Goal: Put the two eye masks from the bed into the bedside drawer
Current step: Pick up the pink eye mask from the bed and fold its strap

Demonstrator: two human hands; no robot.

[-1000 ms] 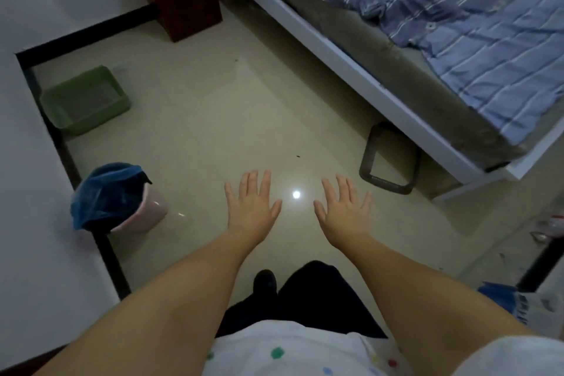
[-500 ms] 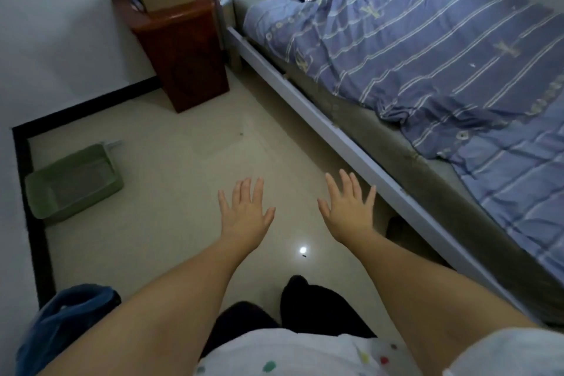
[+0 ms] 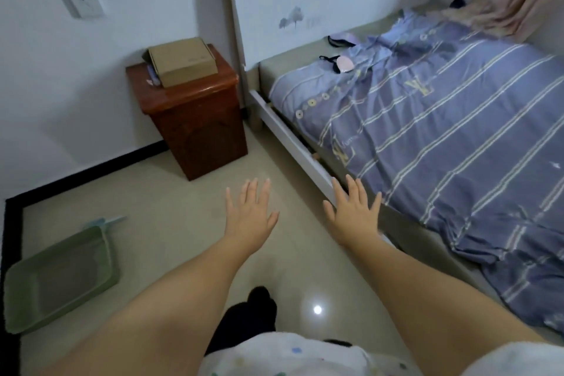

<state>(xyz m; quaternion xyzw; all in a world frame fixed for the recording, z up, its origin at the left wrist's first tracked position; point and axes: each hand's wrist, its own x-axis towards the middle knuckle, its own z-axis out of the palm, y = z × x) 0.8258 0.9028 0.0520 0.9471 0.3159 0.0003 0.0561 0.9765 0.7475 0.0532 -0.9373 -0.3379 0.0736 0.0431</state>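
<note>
Both hands are held out palm-down with nothing in them: the left hand [image 3: 248, 217] low in the middle of the frame, fingers loosely spread, the right hand [image 3: 354, 212] just right of it, fingers fanned. The pink eye mask [image 3: 344, 65] lies at the upper middle on the bed [image 3: 457, 131] near the headboard, the dark eye mask [image 3: 340, 40] just above it, partly tucked against the quilt. The bedside cabinet [image 3: 195, 119] stands upper left with a cardboard box [image 3: 183, 62] on top. I'd worry the dark one gets missed against the folds, or a loose strap snags the quilt; no drawer front shows clearly, so fumbling for it seems likely
</note>
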